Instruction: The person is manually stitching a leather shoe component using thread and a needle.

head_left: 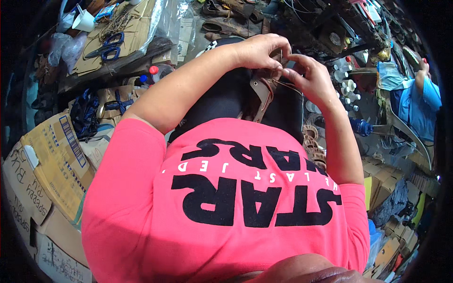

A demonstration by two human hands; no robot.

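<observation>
A brown leather shoe [261,90] with a metal eyelet on its open flap rests between my thighs. My left hand [262,51] reaches to its far end, fingers curled and thumb bent in against the leather. Facing it, my right hand [313,79] is closed in a pinch, thumb and forefinger drawn together beside the shoe. What the right fingertips hold is too small to tell. A thin cord [287,86] runs by the shoe just under the right thumb. The fingertips of both hands almost meet and hide part of the leather.
Blue-handled scissors [110,47] lie on cardboard sheets at the far left, near a white cup [83,20]. Several small bottles [348,86] stand to the right. Brown shoes [229,27] lie ahead. Cardboard boxes [52,165] pile at the left. Another person's blue sleeve [431,94] shows far right.
</observation>
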